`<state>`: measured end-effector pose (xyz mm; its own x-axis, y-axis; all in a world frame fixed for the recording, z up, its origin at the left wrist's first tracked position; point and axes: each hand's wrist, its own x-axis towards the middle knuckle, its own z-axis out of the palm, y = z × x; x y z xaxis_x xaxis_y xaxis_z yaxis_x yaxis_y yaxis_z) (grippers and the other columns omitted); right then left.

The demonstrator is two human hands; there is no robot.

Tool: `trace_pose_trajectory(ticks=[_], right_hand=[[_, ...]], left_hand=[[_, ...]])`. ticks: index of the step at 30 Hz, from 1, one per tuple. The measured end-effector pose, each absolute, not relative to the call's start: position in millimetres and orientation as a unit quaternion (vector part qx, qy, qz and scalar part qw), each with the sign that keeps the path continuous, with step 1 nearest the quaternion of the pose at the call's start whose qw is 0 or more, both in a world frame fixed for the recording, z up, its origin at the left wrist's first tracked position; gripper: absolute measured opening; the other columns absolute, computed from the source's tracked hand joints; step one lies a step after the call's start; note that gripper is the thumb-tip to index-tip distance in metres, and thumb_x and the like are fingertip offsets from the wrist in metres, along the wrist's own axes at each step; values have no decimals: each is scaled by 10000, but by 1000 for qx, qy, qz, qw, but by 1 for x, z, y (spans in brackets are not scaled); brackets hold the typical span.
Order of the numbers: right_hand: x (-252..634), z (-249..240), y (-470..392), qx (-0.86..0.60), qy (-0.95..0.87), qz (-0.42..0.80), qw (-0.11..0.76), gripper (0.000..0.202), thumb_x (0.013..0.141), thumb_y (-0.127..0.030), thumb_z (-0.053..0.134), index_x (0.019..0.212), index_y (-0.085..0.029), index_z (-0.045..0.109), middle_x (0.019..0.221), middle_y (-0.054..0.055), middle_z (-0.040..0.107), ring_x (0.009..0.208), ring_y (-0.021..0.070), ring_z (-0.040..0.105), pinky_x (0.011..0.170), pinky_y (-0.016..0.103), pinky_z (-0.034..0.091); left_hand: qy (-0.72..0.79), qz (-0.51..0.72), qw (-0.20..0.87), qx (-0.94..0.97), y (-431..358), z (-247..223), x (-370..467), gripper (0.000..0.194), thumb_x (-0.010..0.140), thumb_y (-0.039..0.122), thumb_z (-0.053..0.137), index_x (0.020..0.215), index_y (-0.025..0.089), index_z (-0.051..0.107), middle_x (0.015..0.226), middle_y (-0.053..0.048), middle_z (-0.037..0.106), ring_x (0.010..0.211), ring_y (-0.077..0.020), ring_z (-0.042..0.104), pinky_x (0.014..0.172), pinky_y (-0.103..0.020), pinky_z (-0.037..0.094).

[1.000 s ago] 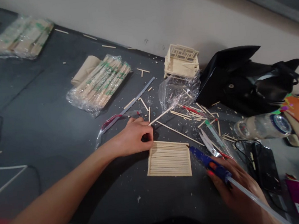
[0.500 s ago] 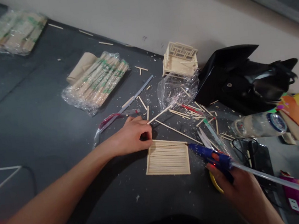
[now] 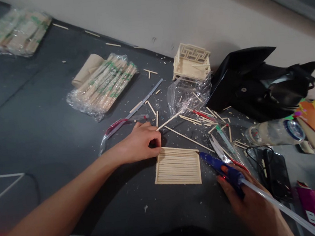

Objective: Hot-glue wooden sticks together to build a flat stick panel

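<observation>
My left hand (image 3: 144, 142) is closed, its thumb and fingertips pinched at the upper left corner of a small rectangular panel of thin wooden sticks (image 3: 177, 167), which lies flat on the dark table. A loose wooden stick (image 3: 170, 120) extends up and right from beside its knuckles. My right hand (image 3: 250, 202) is wrapped round a blue hot glue gun (image 3: 221, 165) with a glowing red light. A long clear glue stick (image 3: 279, 206) protrudes from its back. The gun's nozzle is at the panel's upper right corner; whether it touches is unclear. Scissors (image 3: 219, 149) lie just beyond the gun.
A small stick-built piece with a lattice back (image 3: 191, 62) stands by the wall. Plastic-wrapped stick bundles (image 3: 103, 86) lie left. Cut sticks (image 3: 190, 120) and scraps litter the middle. A black bag (image 3: 235, 83), a clear jar (image 3: 274, 132) and a phone (image 3: 277, 173) are right.
My right hand and the back of the glue gun have turned slightly, so the glue stick slants more steeply. The scissors' red handle shows more. My left hand and the panel keep their places.
</observation>
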<state>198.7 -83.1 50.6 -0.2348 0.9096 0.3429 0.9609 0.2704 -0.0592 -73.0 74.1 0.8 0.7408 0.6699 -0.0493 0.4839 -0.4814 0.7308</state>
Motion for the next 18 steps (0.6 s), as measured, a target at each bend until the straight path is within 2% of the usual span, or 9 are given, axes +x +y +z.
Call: trace_pose_trajectory(ticks=[12,18], right_hand=[[197,59,-77,-592,-789,-96,132,348,1024,-389,385,971,-169,649,825,88,768,721,211,755,611,266,601],[201,57,-80,-627,-770,-40,116,411,1009,-432,379,962,-192,709,831,80,774,757,234,760,652,297,617]], left_hand=[[343,117,379,851,74,0,-73,241,831,374,601,667,198,602,750,15,614,837,-183,500,889,-374,294],[345,113,380,851,74,1,-73,210,815,347,603,666,199,605,767,13,621,853,-185,499,892,-369,290]])
